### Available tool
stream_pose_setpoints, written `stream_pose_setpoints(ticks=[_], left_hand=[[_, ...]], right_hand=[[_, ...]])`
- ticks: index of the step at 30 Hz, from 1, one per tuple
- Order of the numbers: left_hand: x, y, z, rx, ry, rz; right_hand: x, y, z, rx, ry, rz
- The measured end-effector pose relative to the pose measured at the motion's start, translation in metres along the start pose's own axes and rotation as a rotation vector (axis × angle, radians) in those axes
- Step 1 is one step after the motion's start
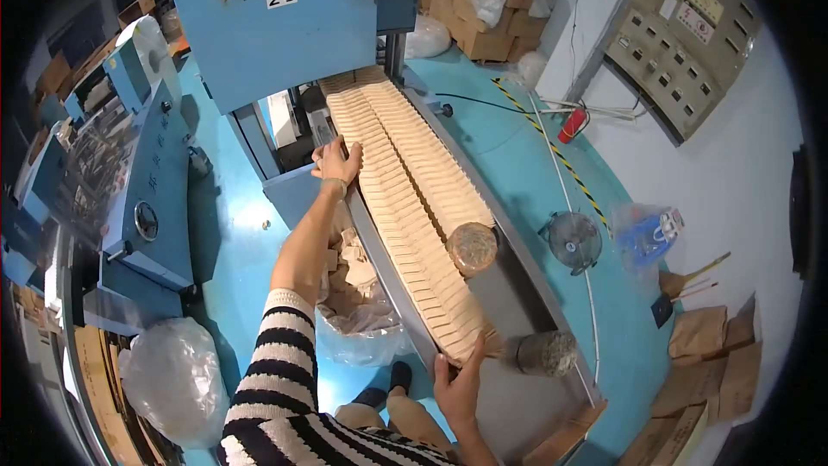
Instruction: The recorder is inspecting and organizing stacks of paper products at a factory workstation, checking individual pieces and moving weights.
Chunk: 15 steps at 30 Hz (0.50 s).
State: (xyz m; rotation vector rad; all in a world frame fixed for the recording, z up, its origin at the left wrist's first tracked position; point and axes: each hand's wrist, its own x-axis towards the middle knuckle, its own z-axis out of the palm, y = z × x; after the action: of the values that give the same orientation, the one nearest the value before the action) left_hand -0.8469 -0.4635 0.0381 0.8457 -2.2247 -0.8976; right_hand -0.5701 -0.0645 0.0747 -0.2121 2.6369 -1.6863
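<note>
Left hand (338, 164), loosely open, touched the left edge of a long tan row of folded paper pieces (392, 211), which ran rightward and nearer along a grey metal trough (513, 298); right hand (459, 390), thumb spread, cupped its near end.

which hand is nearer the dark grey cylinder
Right: the right hand is at the near end of the longer tan ribbed row, left of the dark grey cylinder; the left hand is far up that row, near the blue metal machine.
</note>
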Motion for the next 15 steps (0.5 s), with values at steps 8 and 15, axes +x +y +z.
stream_pose_setpoints(ticks=[8,15], left_hand=[[0.006,-0.003,0.002,0.079,-0.006,-0.022],[0.002,-0.012,0.006,0.041,0.023,0.022]], right_hand=[[0.003,-0.003,0.001,-0.090,-0.007,-0.047],[-0.001,0.002,0.001,-0.116,0.009,-0.064]])
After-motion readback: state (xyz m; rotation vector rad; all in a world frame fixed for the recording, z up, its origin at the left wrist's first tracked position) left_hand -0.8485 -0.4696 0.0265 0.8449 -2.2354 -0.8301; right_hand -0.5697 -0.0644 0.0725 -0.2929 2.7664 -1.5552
